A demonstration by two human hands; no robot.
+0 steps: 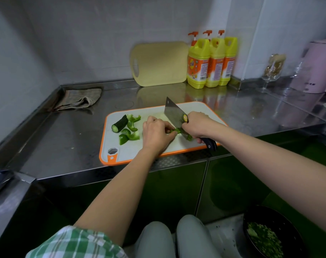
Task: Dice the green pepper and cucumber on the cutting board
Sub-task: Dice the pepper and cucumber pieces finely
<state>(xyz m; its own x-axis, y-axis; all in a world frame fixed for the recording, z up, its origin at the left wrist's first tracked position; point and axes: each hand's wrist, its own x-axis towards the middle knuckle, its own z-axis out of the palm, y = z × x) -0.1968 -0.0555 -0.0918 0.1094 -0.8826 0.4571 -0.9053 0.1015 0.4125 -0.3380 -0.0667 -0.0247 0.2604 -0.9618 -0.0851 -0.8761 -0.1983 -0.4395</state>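
Here, pinches a green pepper strip with the left hand, fingers curled, on the cutting board at the front edge of the counter — grips the cleaver by its handle in the right hand, blade down on the strip. Has the cucumber stub and pepper chunks at the board's left end.

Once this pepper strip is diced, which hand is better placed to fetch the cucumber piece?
Left. The left hand sits nearer the cucumber piece and pinches only pepper; the right hand grips the cleaver.

Glossy steel counter, matt plastic board, crumpled cloth.
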